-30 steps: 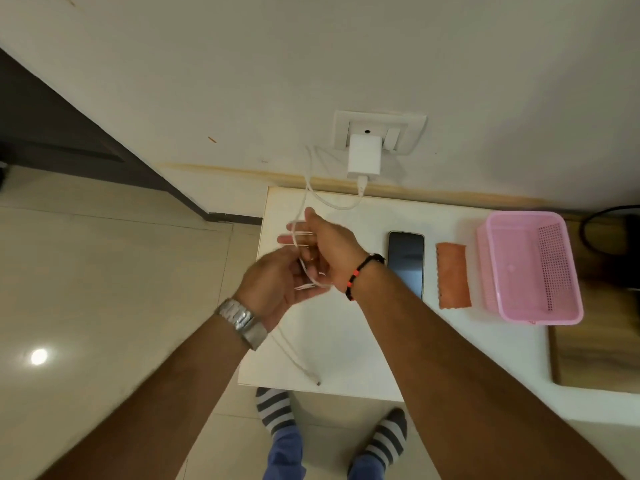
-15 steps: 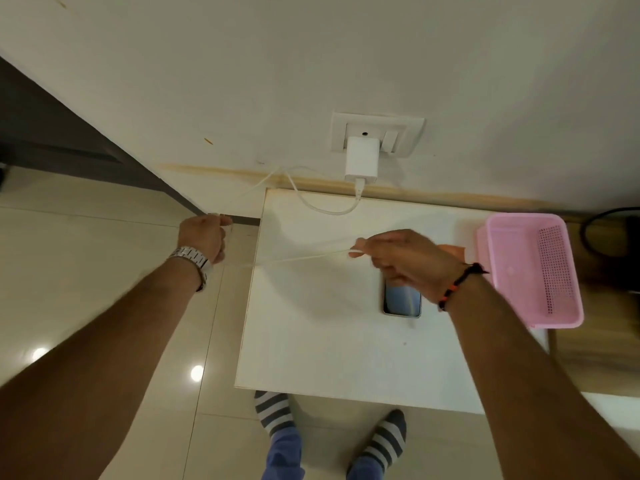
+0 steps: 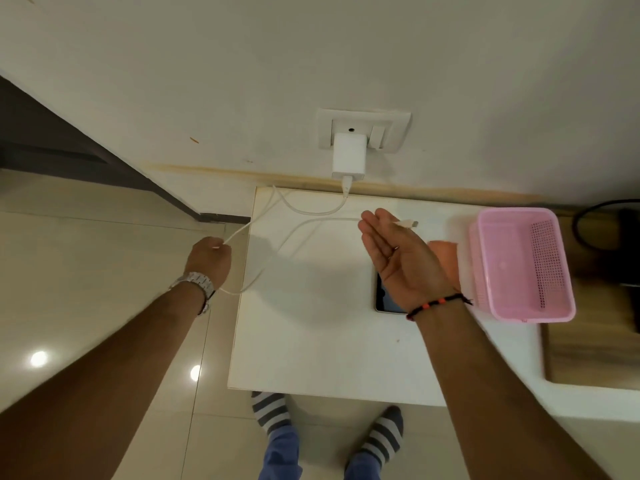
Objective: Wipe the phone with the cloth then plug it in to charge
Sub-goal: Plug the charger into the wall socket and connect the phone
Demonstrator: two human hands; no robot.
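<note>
The phone point(image 3: 389, 299) is lying on the tabletop point(image 3: 311, 341), half hidden under the right hand point(image 3: 401, 258), whose fingers are now opening flat, the cable point(image 3: 311, 221) plug resting across them; the left hand point(image 3: 207, 259) is pinching the slackened cable, readying charging.

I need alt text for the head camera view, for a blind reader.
Over a white table, the left hand grips a white charger cable while the open right hand carries its plug end. A phone lies below, beside a pink basket.

Left hand point(image 3: 209, 258) fisted, gripping; right hand point(image 3: 401, 258) flat, palm up
</note>
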